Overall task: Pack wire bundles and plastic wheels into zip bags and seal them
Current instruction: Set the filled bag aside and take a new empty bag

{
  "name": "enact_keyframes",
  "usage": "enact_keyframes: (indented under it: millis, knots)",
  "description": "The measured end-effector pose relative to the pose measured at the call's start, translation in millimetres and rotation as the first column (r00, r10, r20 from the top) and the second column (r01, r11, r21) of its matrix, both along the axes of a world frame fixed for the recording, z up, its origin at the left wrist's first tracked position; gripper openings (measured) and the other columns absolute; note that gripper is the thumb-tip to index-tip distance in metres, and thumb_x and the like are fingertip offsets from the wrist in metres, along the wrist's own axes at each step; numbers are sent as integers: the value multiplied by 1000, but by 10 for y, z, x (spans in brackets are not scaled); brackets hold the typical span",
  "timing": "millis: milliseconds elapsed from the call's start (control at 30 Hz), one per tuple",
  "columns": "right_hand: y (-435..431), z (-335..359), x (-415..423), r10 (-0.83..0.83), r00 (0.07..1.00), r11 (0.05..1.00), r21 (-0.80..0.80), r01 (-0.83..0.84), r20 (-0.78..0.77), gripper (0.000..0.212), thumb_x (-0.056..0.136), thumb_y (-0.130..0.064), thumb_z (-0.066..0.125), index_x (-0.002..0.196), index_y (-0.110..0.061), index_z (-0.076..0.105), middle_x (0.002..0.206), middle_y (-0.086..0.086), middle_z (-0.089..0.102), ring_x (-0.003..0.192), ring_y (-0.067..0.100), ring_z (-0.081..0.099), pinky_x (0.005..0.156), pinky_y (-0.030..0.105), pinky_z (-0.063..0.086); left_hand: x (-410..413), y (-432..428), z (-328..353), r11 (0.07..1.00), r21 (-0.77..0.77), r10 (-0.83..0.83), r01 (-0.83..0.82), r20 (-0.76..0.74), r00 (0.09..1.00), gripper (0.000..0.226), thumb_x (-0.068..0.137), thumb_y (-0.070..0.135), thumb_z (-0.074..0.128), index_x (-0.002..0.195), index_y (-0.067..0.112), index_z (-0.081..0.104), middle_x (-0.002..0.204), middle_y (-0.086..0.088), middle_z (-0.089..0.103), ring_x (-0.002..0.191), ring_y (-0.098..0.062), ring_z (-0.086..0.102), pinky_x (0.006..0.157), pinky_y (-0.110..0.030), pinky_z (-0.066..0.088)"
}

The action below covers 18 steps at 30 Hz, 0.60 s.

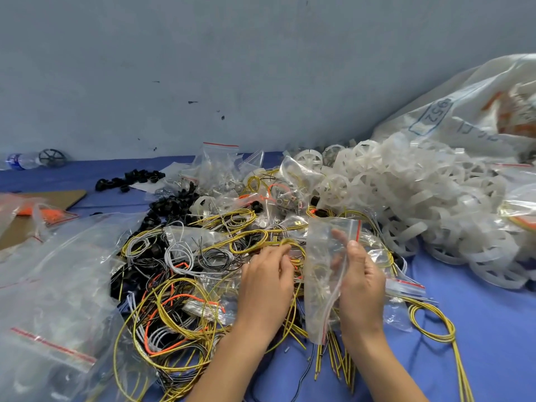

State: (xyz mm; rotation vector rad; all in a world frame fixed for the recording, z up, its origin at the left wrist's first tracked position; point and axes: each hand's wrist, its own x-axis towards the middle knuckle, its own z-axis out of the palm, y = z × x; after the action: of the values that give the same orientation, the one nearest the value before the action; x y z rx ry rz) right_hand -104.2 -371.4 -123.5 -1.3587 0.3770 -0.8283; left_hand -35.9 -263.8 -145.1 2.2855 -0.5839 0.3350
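Observation:
My right hand [361,281] grips a clear zip bag [326,256] with a red seal strip, holding it upright in the middle of the table. My left hand [268,278] sits just left of the bag, and its fingers pinch a yellow wire bundle [285,245] lying on the tangle. A heap of yellow, white, black and orange wires [185,285] spreads in front of me. White plastic wheels [420,192] are piled at the right.
Empty zip bags [49,300] lie heaped at the left. Black rings [171,203] and small filled bags [220,163] sit behind the wires. A large white sack [475,108] lies at the far right, a water bottle [21,161] by the wall. The table cover [493,329] is blue.

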Motion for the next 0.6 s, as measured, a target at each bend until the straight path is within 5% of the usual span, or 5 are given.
enact_keyframes:
  millis: [167,333,467,600]
  knots:
    - [19,-29,11,-8,1000,998,-58,8,-5,34,105,-40,41,96,-43,74,71,-13,58,70,8,55,73,39,45,-33,281,113,902,-430,102,-32,140,985,29,102,29,40,127,31,57,120,20,58,111,0,57,92,-14,45]
    - [85,-84,38,128,992,991,-39,-128,-16,40,98,-59,46,99,-29,73,73,8,61,49,43,40,42,44,39,-11,419,197,713,-680,237,-172,2,972,19,103,27,44,116,31,58,107,12,65,89,3,62,72,-7,45]
    - [109,-161,29,265,961,954,-126,-273,-80,41,101,-59,34,115,-41,69,57,-9,55,46,2,47,45,13,38,-24,438,347,565,-823,25,-63,-59,998,15,99,19,54,105,28,65,96,8,71,78,-4,65,69,-22,54]
    - [148,-236,16,247,922,843,-404,-356,-298,55,91,-76,24,123,-49,59,90,-24,65,76,-4,62,63,12,43,-71,473,497,345,-937,-157,58,4,988,17,93,17,61,106,27,57,98,-5,73,74,-16,64,62,-23,53]
